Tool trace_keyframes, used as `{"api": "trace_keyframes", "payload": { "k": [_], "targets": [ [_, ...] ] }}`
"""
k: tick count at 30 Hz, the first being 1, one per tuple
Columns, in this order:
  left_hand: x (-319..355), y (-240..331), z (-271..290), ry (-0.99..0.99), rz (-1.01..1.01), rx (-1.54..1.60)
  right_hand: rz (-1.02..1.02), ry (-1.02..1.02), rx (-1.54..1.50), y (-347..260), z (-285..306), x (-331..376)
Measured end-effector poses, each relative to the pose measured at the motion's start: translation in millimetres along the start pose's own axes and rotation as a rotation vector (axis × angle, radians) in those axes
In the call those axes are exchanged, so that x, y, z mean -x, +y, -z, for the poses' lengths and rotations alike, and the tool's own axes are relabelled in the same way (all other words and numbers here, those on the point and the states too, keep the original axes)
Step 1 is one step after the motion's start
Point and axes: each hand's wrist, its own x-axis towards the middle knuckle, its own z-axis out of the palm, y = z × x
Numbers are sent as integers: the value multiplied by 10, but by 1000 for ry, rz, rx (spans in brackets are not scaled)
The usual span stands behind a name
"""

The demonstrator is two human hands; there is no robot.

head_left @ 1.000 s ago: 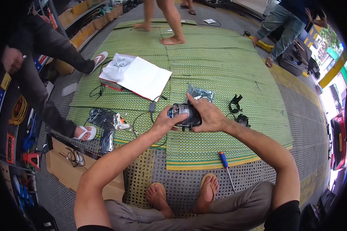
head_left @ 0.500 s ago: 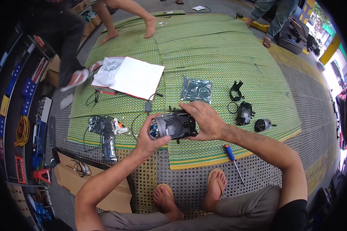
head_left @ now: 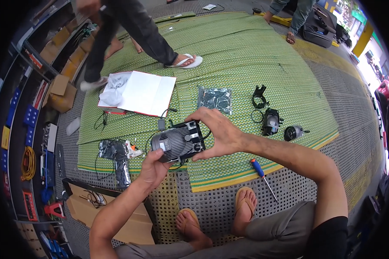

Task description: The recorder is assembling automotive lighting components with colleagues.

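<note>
Both of my hands hold a dark ribbed metal lamp housing point(head_left: 178, 141) above the green woven mat point(head_left: 246, 56). My left hand point(head_left: 153, 167) grips its lower left end from beneath. My right hand point(head_left: 218, 131) wraps over its right side and top. A thin black cable with a small box runs from the housing toward an open white box point(head_left: 145, 93). On the mat to the right lie a black bracket point(head_left: 259, 96), a black lamp part point(head_left: 271, 121) and a small round black part point(head_left: 293, 133).
A blue-handled screwdriver point(head_left: 263, 178) lies by my right foot. A clear plastic bag point(head_left: 215, 99) and dark bagged parts point(head_left: 114, 151) rest on the mat. A person in sandals walks across the mat's far left. Cardboard point(head_left: 129, 220) and shelves stand at the left.
I have drawn the lamp housing closer and turned it in both hands. The view has tilted down. The walking person has moved left across the mat.
</note>
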Motion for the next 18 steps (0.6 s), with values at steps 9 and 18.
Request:
{"api": "trace_keyframes", "payload": {
  "k": [9, 18],
  "targets": [
    [-15, 135, -86, 10, -13, 184, 5, 118, 97, -385, 31, 2],
    [-58, 166, -173, 87, -122, 35, 13, 267, 210, -426, 165, -12]
  ]
}}
